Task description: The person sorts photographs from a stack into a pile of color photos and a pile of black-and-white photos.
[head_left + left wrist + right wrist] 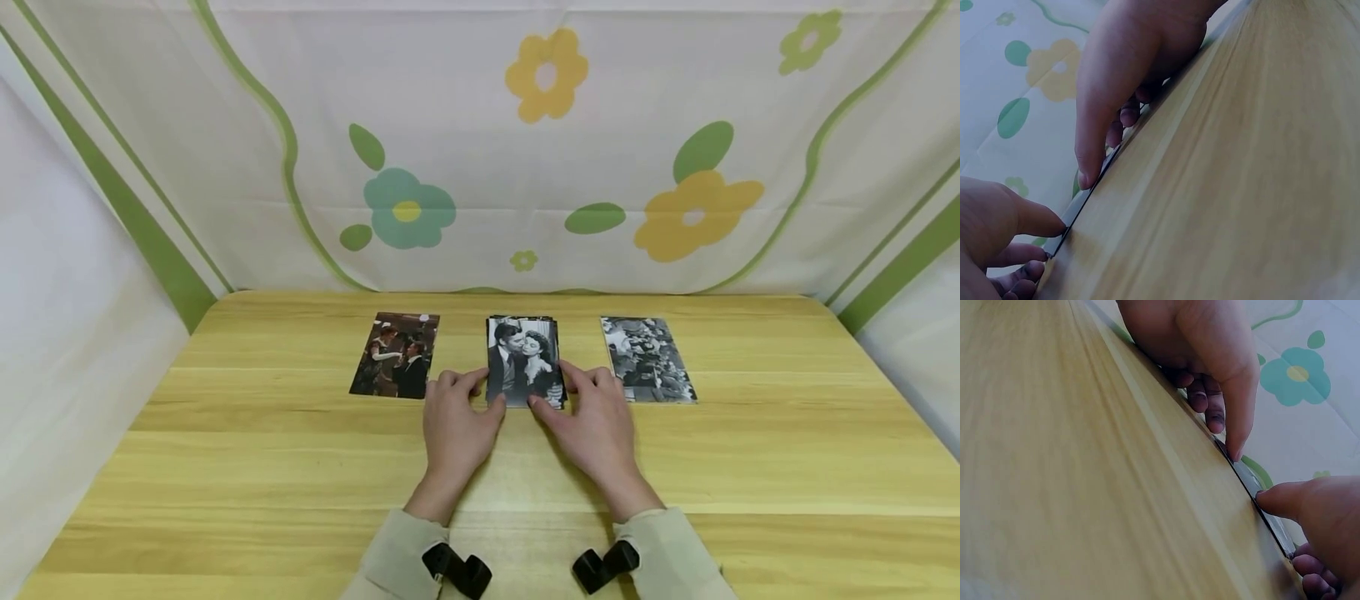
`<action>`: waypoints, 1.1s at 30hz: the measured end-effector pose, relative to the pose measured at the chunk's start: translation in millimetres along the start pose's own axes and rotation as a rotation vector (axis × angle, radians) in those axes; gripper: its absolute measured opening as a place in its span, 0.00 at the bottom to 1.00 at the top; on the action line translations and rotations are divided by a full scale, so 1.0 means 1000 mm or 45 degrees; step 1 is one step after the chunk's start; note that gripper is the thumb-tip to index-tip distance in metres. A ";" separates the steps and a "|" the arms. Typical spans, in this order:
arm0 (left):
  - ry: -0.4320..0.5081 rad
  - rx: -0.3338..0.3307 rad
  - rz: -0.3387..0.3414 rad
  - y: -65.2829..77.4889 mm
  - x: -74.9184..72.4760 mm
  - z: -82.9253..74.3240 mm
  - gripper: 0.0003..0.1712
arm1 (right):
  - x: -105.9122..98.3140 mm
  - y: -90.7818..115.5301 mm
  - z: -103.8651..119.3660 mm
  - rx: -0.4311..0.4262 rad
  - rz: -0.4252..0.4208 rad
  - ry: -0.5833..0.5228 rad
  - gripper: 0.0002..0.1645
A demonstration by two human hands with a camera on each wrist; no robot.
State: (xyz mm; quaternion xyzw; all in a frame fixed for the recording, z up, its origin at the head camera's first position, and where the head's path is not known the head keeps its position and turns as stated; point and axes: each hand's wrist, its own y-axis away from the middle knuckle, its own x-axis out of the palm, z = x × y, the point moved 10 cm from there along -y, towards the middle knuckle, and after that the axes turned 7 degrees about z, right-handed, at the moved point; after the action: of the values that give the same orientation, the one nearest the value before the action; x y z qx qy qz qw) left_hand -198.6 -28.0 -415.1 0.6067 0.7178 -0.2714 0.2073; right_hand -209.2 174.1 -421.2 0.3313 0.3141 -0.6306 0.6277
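Note:
A stack of photo prints (pixel 522 354) lies on the table in the middle of the head view, slightly uneven at its edges. Its top print is black and white and shows a couple in close embrace. My left hand (pixel 459 423) grips the stack's near left corner, thumb at the front edge and fingers along the left side. Mirroring it, my right hand (pixel 598 425) holds the near right corner with thumb and fingers. From low down, the left wrist view shows the stack as a thin dark edge between both thumbs; the right wrist view is similar.
Left of the stack lies a dark colour photo (pixel 396 356). To its right is a black-and-white photo (pixel 649 360) of a crowd. All rest on a wooden table (pixel 262 467), with a flower-printed cloth (pixel 480 150) hanging behind its far edge.

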 end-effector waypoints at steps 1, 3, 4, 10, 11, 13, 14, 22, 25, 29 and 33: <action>0.001 0.000 0.002 0.000 0.000 0.000 0.22 | 0.000 0.000 0.000 0.001 0.001 0.000 0.48; 0.000 0.002 0.001 0.000 0.000 0.000 0.22 | 0.001 0.000 0.000 0.001 0.004 0.002 0.48; -0.002 0.002 -0.001 0.000 0.000 0.001 0.22 | 0.001 0.000 0.000 0.001 0.005 0.004 0.48; 0.010 0.005 -0.022 0.002 0.000 0.001 0.22 | 0.002 0.001 0.000 -0.007 0.001 0.004 0.48; 0.013 0.007 -0.025 0.002 -0.001 0.001 0.22 | 0.002 0.001 0.000 -0.007 -0.001 0.004 0.48; 0.015 0.011 -0.030 0.002 -0.001 0.001 0.22 | 0.001 0.001 0.000 -0.008 -0.004 0.002 0.47; 0.017 0.013 -0.030 0.002 -0.001 0.001 0.22 | 0.001 0.001 0.000 -0.008 -0.004 0.002 0.47; 0.045 0.033 -0.033 0.002 -0.001 -0.001 0.23 | 0.001 0.001 0.000 -0.008 -0.004 0.000 0.47; 0.060 0.034 -0.037 0.001 -0.001 -0.001 0.23 | 0.001 0.001 -0.001 0.000 0.001 -0.005 0.48; 0.067 0.022 -0.029 0.000 -0.001 0.000 0.23 | 0.001 0.000 -0.001 0.013 0.002 -0.024 0.49; 0.066 0.023 -0.021 0.000 -0.001 0.000 0.23 | 0.000 0.001 -0.001 0.020 -0.003 -0.030 0.48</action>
State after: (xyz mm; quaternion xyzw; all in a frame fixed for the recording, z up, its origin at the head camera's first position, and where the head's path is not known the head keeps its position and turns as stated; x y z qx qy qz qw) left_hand -198.8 -28.9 -413.9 0.6093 0.7255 -0.2639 0.1807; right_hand -208.6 175.2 -421.5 0.3282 0.3022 -0.6376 0.6281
